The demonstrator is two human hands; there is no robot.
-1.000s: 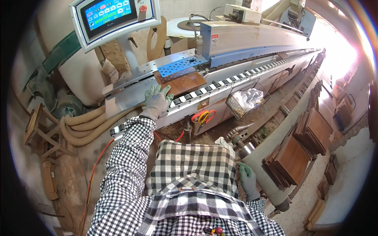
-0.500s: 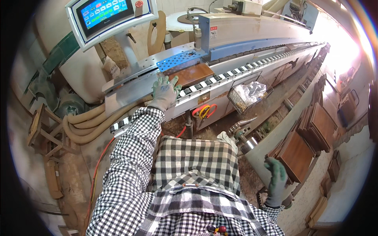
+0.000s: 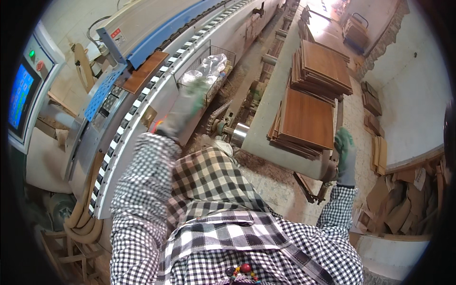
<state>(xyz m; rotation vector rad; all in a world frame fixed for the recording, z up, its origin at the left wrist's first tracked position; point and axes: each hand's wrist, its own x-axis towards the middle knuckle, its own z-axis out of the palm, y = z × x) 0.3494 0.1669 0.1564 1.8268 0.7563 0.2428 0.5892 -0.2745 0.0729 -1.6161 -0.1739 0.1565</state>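
My left hand [image 3: 185,105], in a grey-green glove and blurred, is over the near side of the machine beside a wire basket [image 3: 210,80]; its fingers are too smeared to read. A brown panel [image 3: 142,71] lies on the machine along the roller strip [image 3: 166,71], beside a perforated blue plate [image 3: 103,90], away from that hand. My right hand [image 3: 344,147], also gloved, is at the right edge of the nearer stack of brown boards [image 3: 307,121], fingers loosely bent and apart; whether it touches them I cannot tell.
A control screen [image 3: 23,97] stands at the left, above coiled hoses [image 3: 78,221]. A further board stack [image 3: 323,66] lies on the long bench at right. Leaning boards [image 3: 378,154] and a heap of cardboard offcuts [image 3: 403,202] are along the right wall. A roller shaft [image 3: 240,134] runs under the bench.
The view has swung right toward the stacks. My left hand has left the panel, which sits farther along the machine. My right hand has risen to the stack's edge.
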